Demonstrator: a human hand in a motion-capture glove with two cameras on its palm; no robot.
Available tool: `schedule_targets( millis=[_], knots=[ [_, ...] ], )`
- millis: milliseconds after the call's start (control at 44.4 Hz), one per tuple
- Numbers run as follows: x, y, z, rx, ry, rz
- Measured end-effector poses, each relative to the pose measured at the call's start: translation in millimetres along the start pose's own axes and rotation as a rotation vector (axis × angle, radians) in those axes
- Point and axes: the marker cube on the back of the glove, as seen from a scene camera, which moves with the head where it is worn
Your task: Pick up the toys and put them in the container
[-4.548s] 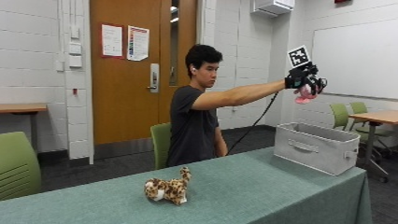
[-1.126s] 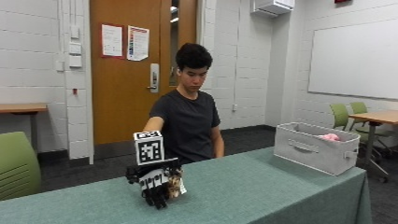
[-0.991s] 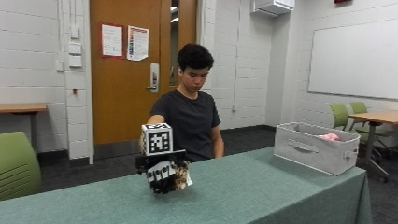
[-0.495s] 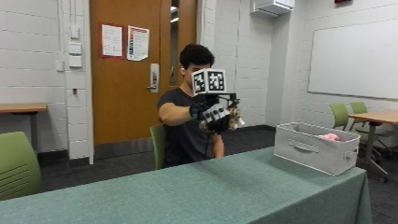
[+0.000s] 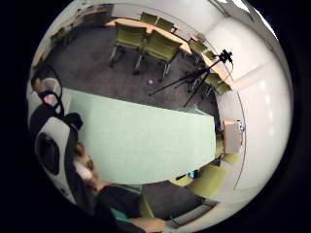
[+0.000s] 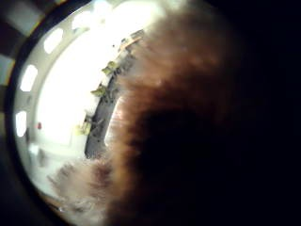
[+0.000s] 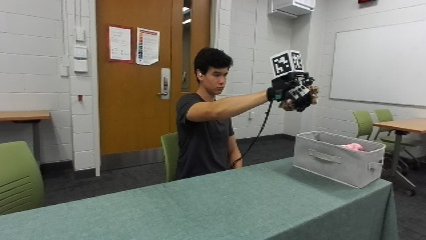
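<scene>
Up high, gloved right hand (image 7: pixel 293 93) grips brown furry toy (image 7: pixel 289 105) w/ fingers curled round it, above grey container (image 7: pixel 338 157); container sits at table's (image 7: pixel 200 205) end edge w/ pink toy (image 7: pixel 352 147) inside.

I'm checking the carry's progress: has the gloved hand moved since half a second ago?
Yes. The gloved right hand, holding the spotted plush toy, has swung from in front of the person's chest out toward the grey container, now raised above its near end.
</scene>
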Motion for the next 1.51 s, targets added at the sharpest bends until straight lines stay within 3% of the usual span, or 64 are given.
schedule_targets(
  millis=[450, 563, 698, 788, 833, 901, 1058, 1193, 1283, 1509],
  knots=[
    [-281, -15, 3, 0.088, -0.053, -0.294],
    [-264, -32, 11, 0.098, -0.195, -0.399],
    [-298, -28, 23, 0.094, -0.271, -0.437],
    [-314, -30, 33, 0.046, -0.285, -0.305],
    [-308, -31, 48, -0.03, -0.183, -0.275],
    [-289, -30, 71, -0.116, 0.02, -0.354],
    [-257, -34, 75, -0.124, 0.15, -0.301],
    [-286, -11, 55, -0.146, -0.138, -0.431],
    [-306, 3, 53, -0.121, 0.001, -0.303],
    [-214, 18, 43, -0.076, 0.115, -0.255]
  ],
)
